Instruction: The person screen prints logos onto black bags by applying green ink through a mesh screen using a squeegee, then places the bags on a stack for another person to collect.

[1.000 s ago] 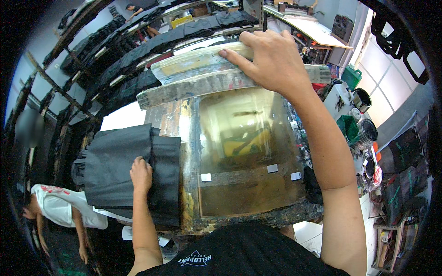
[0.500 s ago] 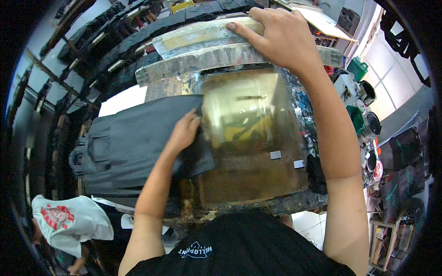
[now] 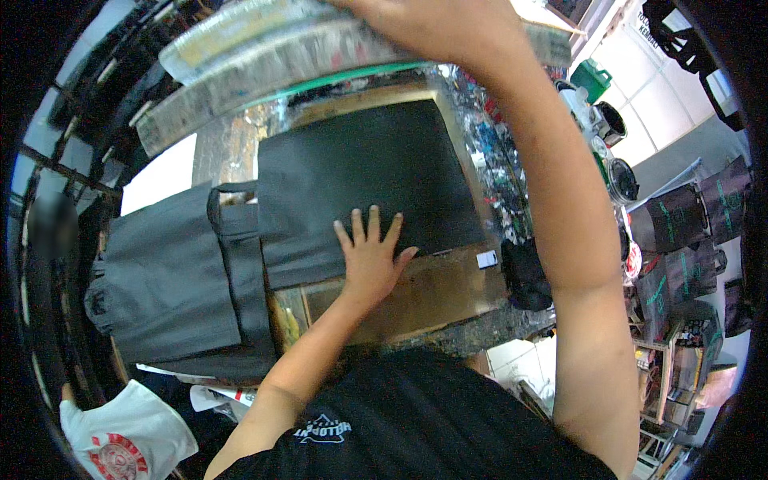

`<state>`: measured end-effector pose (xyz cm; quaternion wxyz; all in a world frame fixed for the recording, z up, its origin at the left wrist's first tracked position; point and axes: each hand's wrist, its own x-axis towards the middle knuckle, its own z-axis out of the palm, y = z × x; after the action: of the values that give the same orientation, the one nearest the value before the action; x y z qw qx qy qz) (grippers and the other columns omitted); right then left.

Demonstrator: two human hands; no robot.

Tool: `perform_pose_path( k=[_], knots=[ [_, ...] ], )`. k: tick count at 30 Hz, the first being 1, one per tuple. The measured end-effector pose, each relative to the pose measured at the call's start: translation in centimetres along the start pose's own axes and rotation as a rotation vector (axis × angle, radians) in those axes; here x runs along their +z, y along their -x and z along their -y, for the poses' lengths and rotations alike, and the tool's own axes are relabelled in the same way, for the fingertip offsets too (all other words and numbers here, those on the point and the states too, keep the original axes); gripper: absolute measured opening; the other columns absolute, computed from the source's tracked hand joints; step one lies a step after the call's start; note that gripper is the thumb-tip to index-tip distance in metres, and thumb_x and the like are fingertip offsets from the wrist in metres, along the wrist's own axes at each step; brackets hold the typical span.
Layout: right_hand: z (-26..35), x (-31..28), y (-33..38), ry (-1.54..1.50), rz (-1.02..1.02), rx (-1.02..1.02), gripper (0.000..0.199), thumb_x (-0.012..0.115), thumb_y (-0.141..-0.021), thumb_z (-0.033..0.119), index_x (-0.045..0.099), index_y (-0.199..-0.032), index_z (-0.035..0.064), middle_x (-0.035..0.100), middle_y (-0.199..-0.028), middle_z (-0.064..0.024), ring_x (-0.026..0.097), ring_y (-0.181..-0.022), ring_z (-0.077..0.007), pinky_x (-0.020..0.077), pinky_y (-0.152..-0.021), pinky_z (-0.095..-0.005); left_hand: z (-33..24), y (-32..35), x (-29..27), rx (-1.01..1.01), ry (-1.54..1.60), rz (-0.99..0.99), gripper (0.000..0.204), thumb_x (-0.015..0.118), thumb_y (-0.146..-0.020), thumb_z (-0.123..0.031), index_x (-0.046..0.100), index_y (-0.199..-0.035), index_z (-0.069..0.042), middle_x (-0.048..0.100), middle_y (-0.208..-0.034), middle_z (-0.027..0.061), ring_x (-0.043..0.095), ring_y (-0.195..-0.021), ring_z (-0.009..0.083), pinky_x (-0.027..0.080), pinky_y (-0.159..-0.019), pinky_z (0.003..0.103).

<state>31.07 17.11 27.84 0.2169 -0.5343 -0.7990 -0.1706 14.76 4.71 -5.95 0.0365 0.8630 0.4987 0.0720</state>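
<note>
A flat black fabric bag (image 3: 360, 180) lies spread on the stained wooden work board (image 3: 436, 300). My left hand (image 3: 370, 254) presses flat on the bag's near edge, fingers apart. My right hand (image 3: 444, 28) is raised at the top of the view, gripping the near edge of a lifted, paint-smeared screen frame (image 3: 256, 56) that hangs tilted above the board. A stack of more black bags (image 3: 168, 280) with loop handles lies to the left of the board, touching the spread bag.
Paint pots and a green container (image 3: 596, 80) stand at the right of the board. Black bags with green print (image 3: 680, 224) hang further right. A white cloth with red print (image 3: 120, 440) lies at the lower left. Dark racks (image 3: 72, 152) curve along the left.
The left hand has pulled a black bag from the left stack onto the board and now flattens it. The right hand has lifted the screen frame higher.
</note>
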Motion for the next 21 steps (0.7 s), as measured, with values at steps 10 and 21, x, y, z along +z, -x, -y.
perform_pose_path(
  k=[10,21],
  knots=[
    [-0.1,-0.5,-0.7,-0.041,0.004,0.001,0.069,0.034,-0.108,0.068,0.065,-0.09,0.0085,0.063,-0.081,-0.0045,0.058,-0.074,-0.0165,0.0506,-0.073,-0.0379,1.4,-3.8,2.9,-0.021,0.019,-0.1,0.072,0.049,-0.104,-0.062,0.042,-0.163,-0.022,0.024,-0.173,0.021,0.018,-0.157,0.0539,0.008,-0.118,0.081],
    [-1.2,2.3,-0.8,-0.054,-0.146,-0.018,0.074,0.033,-0.107,0.069,0.068,-0.096,0.0052,0.072,-0.093,-0.0111,0.069,-0.089,-0.0235,0.0451,-0.108,-0.0561,-1.0,-1.6,3.0,0.015,0.064,-0.148,0.072,0.048,-0.104,-0.062,0.043,-0.163,-0.021,0.026,-0.173,0.0219,0.017,-0.157,0.0548,0.004,-0.119,0.08]
  ],
)
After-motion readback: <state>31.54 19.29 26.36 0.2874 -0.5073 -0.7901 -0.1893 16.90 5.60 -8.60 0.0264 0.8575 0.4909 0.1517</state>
